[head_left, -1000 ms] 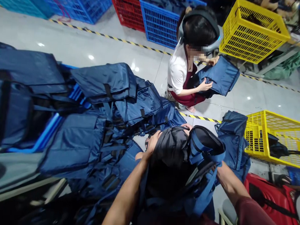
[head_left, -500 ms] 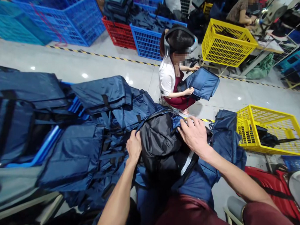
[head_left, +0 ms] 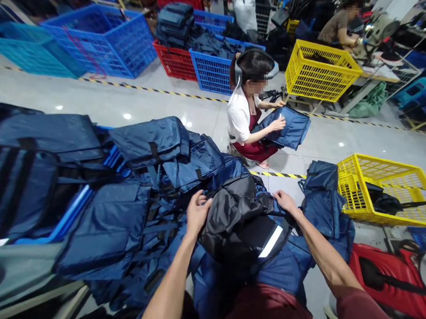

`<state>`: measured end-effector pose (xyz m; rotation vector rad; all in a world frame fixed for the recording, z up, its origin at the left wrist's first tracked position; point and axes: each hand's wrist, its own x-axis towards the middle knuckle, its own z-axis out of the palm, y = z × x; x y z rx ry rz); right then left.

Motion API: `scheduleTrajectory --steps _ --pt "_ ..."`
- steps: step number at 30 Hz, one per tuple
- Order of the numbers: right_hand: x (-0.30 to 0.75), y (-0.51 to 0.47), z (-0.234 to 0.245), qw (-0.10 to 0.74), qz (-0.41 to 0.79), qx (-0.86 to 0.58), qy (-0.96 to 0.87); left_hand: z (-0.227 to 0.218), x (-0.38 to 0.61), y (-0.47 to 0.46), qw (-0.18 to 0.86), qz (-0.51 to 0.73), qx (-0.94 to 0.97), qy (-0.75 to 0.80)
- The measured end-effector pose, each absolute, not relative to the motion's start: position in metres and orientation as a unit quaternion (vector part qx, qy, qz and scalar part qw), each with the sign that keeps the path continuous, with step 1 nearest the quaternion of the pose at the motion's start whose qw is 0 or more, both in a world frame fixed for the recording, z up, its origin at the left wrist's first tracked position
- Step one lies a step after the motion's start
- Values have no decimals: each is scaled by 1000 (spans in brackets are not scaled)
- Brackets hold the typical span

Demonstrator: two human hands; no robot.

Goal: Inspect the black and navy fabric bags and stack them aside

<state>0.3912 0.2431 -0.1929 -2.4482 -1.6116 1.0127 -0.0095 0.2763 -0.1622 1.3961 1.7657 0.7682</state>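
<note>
A bag [head_left: 228, 209] lies across my lap, with crumpled dark grey and black fabric uppermost and a white reflective strip [head_left: 271, 241] on its black panel. At its left edge, my left hand [head_left: 196, 215] has curled fingers and thumb on the fabric. My right hand [head_left: 286, 201] pinches the bag's far right edge, its fingertips partly hidden by the cloth. Blue fabric [head_left: 282, 268] spreads beneath the bag over my lap. Close to my left arm lies a heap of navy bags with straps [head_left: 104, 225].
Across the pile, a seated person [head_left: 241, 118] handles a navy bag [head_left: 287, 127]. Yellow crates [head_left: 387, 214] stand at right and behind. Blue crates [head_left: 129, 52] and a red crate [head_left: 176, 64] line the far aisle. A red bag [head_left: 394, 280] lies at lower right.
My right hand has moved right and down, off the bag's top to its far right edge. The grey fabric has bunched differently and the reflective strip shows more fully.
</note>
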Motion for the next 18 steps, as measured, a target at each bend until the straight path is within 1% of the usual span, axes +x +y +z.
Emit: scheduleTrajectory --steps 2,4,5,7,10,12,15,18 --pt "384 254 -184 72 315 -773 -546 -141 -23 262 376 354 556 651" --pt "368 265 -180 113 323 -741 -578 -122 -24 243 399 333 624 584" --pt "358 269 -180 120 336 -728 -585 -116 -19 233 404 298 657 562" --pt "336 269 -183 114 365 -721 -578 -108 -4 217 390 235 680 575" --pt "309 251 -193 96 377 -753 -531 -98 15 213 355 199 666 625" --pt "301 235 -197 106 364 -773 -508 -85 16 219 337 181 683 622" --pt "303 222 -195 142 332 -792 -492 -58 5 228 303 171 723 597" --pt "314 221 -189 180 296 -800 -490 -48 -2 225 258 215 760 557"
